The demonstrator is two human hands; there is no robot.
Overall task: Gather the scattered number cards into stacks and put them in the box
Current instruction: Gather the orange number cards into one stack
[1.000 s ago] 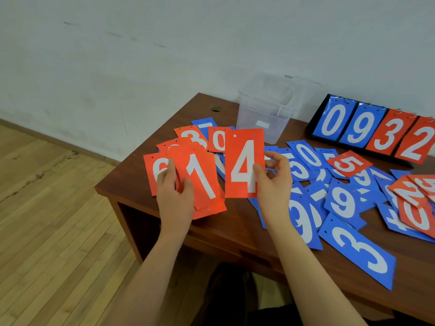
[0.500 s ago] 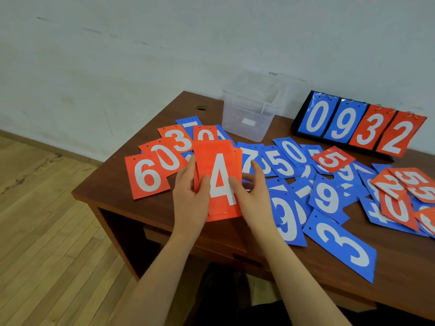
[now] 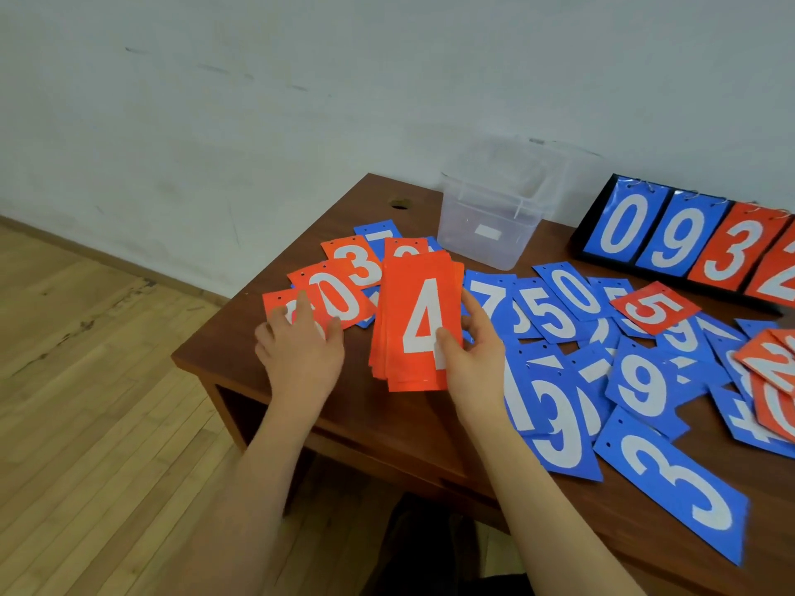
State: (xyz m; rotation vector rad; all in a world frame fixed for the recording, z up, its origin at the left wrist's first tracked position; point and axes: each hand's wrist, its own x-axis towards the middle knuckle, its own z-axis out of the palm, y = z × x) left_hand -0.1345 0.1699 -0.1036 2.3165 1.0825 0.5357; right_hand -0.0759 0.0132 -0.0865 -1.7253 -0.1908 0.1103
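Observation:
A stack of red number cards topped by a 4 is held near the table's front left. My right hand grips its right edge, thumb on the top card. My left hand has left the stack and lies with spread fingers on the red 6 card and the red 0 card. More red cards, a 3 among them, lie behind. Several blue cards are scattered to the right. The clear plastic box stands behind the stack, with no cards in it.
A black flip scoreboard showing 0 9 3 2 stands at the back right. A red 5 card lies on blue cards, and more red cards sit at the right edge. The brown table ends just left of my left hand, above wooden floor.
The 4 card went onto the red stack. My left hand then let go of the stack and moved left onto the red 6 and 0 cards. My right hand keeps the stack.

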